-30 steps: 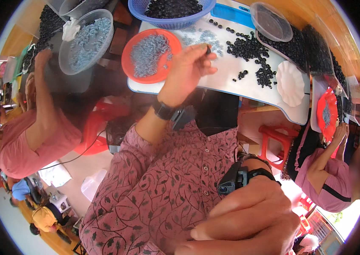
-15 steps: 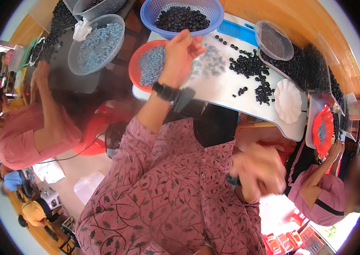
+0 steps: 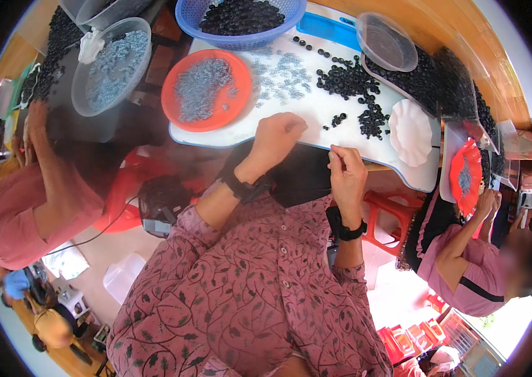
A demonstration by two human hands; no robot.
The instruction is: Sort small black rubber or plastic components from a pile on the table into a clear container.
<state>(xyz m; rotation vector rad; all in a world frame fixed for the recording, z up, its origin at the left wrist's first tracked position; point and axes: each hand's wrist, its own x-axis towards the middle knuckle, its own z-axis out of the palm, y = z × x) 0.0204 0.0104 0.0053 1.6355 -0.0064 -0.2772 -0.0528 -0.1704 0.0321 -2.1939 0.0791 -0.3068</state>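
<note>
My left hand (image 3: 276, 139) is at the front edge of the white tabletop (image 3: 216, 136), its fingers curled together and closed. Just to the right, my right hand (image 3: 348, 174) is raised off the edge with thumb and forefinger pinched. Whatever either hand may hold is too small or hidden to make out. Beyond the left hand lies an orange-red plate (image 3: 236, 100) of small clear bluish pieces. More clear pieces (image 3: 282, 76) are scattered beside it. Small black ring-like pieces (image 3: 348, 80) lie in loose piles farther right, near a white scalloped dish (image 3: 411, 133).
A blue-purple basket (image 3: 241, 41) of black pieces stands at the back, beside a blue tray (image 3: 326, 26) and a clear tub (image 3: 387, 43). Co-workers sit at left (image 3: 46, 207) and right (image 3: 467, 264). A red stool (image 3: 385, 220) stands below the table's right side.
My left hand has come back from above the orange-red plate to the table's front edge. My right hand has risen to the edge from near my body. The view has shifted slightly.
</note>
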